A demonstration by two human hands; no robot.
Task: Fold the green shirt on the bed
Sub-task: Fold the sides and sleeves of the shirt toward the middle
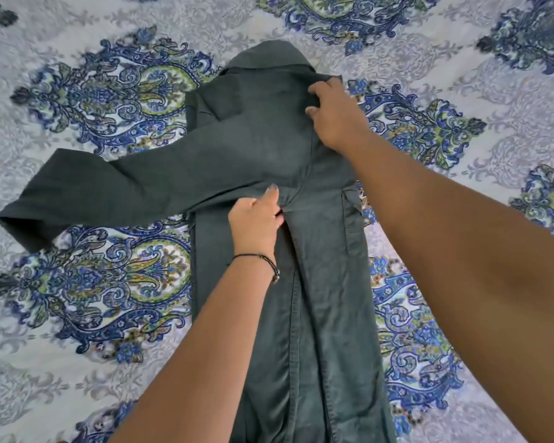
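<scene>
**Green shirt** [317, 282]: dark green, long-sleeved. It lies flat on the bed as a narrow lengthwise strip, running from the upper centre of the frame to the bottom edge. Its long sides are turned inward, and seams and creases run down the middle.

**Collar** [269, 59]: at the top centre, the far end of the garment.

**Sleeve** [109, 193]: one is visible. It is laid across the chest area and stretches out to the left of the frame, slanting downward. Its cuff [16, 228] rests on the bedspread at the left edge, well apart from the body of the shirt.

**Left hand** [255, 225]: at the centre of the frame, on the shirt's midline just below where the sleeve crosses. The fingers are curled into a crease of the cloth and grasp it. The thumb [272, 195] is raised, pointing toward the top of the frame.

**Bracelet** [263, 259]: a thin dark cord with beads, worn on the left wrist.

**Right hand** [336, 113]: upper centre-right, at the shirt's shoulder just below the collar. The fingers are bent over the cloth edge and pinch it, and the fabric is gathered slightly under them. The forearm enters from the lower right of the frame.

**Bed** [93, 330]: covered with a pale grey bedspread printed with large blue, green and yellow paisley medallions. It fills the whole frame around the shirt.
</scene>
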